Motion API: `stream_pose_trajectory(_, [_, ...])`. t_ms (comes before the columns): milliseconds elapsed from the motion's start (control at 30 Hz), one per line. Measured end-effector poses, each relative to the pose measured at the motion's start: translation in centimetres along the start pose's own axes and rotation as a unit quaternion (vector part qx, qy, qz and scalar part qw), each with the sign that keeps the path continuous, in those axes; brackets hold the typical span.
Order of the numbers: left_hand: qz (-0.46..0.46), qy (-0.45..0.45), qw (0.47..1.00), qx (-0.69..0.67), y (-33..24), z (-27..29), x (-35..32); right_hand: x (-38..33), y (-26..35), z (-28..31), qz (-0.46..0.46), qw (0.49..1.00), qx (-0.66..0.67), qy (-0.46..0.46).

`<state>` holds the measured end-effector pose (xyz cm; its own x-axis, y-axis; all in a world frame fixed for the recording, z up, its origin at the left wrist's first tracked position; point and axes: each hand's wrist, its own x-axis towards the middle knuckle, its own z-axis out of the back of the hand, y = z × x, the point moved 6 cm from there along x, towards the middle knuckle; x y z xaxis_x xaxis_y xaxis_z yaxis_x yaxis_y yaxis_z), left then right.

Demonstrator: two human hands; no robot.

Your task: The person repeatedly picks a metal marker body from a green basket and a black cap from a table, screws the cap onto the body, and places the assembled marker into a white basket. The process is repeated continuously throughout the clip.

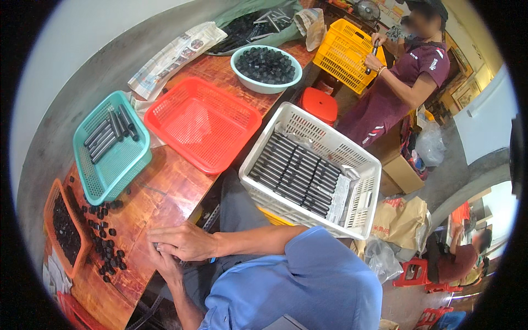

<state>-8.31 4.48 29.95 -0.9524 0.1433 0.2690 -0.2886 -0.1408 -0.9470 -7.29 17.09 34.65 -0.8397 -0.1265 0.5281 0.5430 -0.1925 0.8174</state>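
Note:
At the table's near edge my two hands are closed together. My right hand [190, 242] lies over the fingers of my left hand [165, 265]. A small greyish bit shows between the fingers, but I cannot make out what it is. Loose short black caps [108, 254] are scattered on the wooden tabletop [144, 228] to the left of my hands. Beyond them, a teal basket [104, 187] holds several dark tubes [103, 138]. An orange basket [77, 264] of small black pieces stands at the far left.
A red basket [204, 124] sits behind, beside a pale bowl [265, 86] of black caps. On my right, a white crate [357, 214] holds rows of black tubes [297, 173]. A co-worker [404, 91] holds a dark tube by a yellow crate [344, 52]; a red stool [319, 105] stands nearby.

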Motion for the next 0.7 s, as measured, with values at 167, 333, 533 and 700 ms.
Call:
stream_pose_trajectory(167, [0.111,-0.008,0.982,-0.15,1.4,-0.7,-0.5,-0.4,-0.9,1.2,0.005,0.998,-0.015,-0.059])
stream_pose_trajectory(333, [0.215,0.019,0.915,-0.341,2.2,-3.0,-1.2,-0.3,-2.8,3.8,-0.181,0.968,0.158,-0.077])
stream_pose_trajectory(533, [0.277,0.051,0.889,-0.362,1.5,-5.0,-2.3,-0.5,-3.3,6.3,-0.19,0.96,0.165,-0.124])
stream_pose_trajectory(700, [0.297,0.017,0.89,-0.345,1.0,-4.4,-2.1,-1.1,-3.3,6.5,-0.135,0.971,0.123,-0.152])
